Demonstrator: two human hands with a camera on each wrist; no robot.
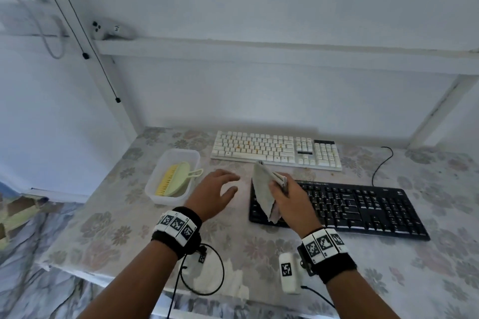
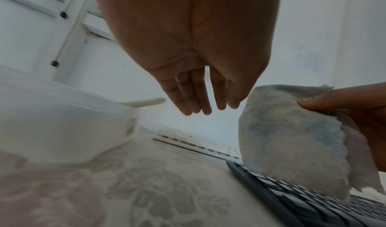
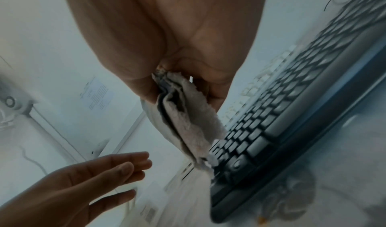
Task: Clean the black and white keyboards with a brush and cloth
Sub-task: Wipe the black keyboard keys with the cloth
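My right hand (image 1: 285,197) grips a folded grey cloth (image 1: 264,186) above the left end of the black keyboard (image 1: 363,210); the cloth (image 3: 188,123) hangs from my fingers toward the black keys (image 3: 271,106). My left hand (image 1: 217,189) hovers over the table with straight fingers, holding nothing, just left of the cloth (image 2: 292,139). The white keyboard (image 1: 277,149) lies behind the black one, with yellowish stains on some keys. A yellow and green brush (image 1: 173,180) lies in a clear plastic tub (image 1: 158,171) at the left.
A floral tablecloth (image 1: 129,228) covers the table. A black cable (image 1: 381,163) runs from the black keyboard toward the back right. White metal frame bars (image 1: 285,52) and a wall stand behind. Cables and a tagged white device (image 1: 289,277) hang below my wrists near the front edge.
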